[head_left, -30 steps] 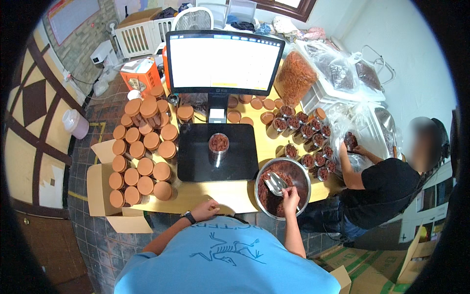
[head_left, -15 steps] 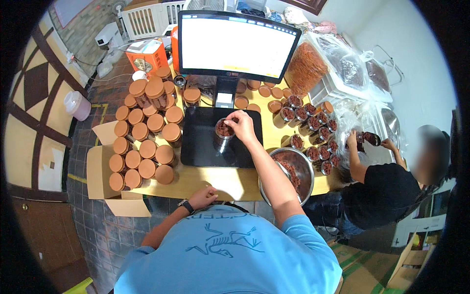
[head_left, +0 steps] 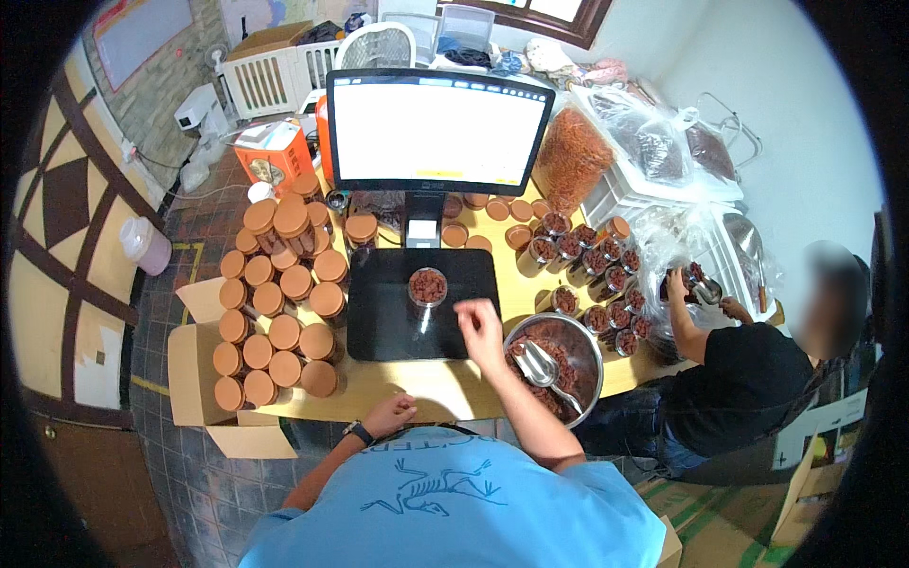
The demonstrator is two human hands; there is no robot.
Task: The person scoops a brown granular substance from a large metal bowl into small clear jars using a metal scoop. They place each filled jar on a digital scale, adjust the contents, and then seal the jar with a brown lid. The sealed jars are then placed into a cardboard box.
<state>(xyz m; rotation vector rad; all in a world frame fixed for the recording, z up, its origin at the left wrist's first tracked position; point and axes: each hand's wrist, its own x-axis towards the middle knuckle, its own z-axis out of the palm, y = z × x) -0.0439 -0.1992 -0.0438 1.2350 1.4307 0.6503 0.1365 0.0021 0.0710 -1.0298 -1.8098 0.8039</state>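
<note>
An open clear jar (head_left: 428, 287) of dark reddish-brown pieces stands upright on the black scale platform (head_left: 383, 331), below the monitor. My right hand (head_left: 481, 333) hovers over the platform's right edge, apart from the jar, its fingers curled together; what they hold, if anything, is hidden. To its right, a steel bowl (head_left: 594, 364) holds more of the brown pieces, with a metal scoop (head_left: 540, 363) lying in it. My left hand (head_left: 390, 415), with a watch at the wrist, rests at the table's front edge, loosely closed with nothing visible in it.
Many jars with copper-coloured lids (head_left: 284, 331) crowd the table's left. Filled open jars (head_left: 597, 260) stand at the right, with loose lids (head_left: 497, 208) behind the scale. A co-worker (head_left: 734, 369) at the far right holds a jar and a scoop over a plastic-lined crate.
My right hand has left the jar's mouth and drawn back toward the bowl. The scoop in the bowl has come into sight. The view has tilted upward, and the co-worker's hands have shifted.
</note>
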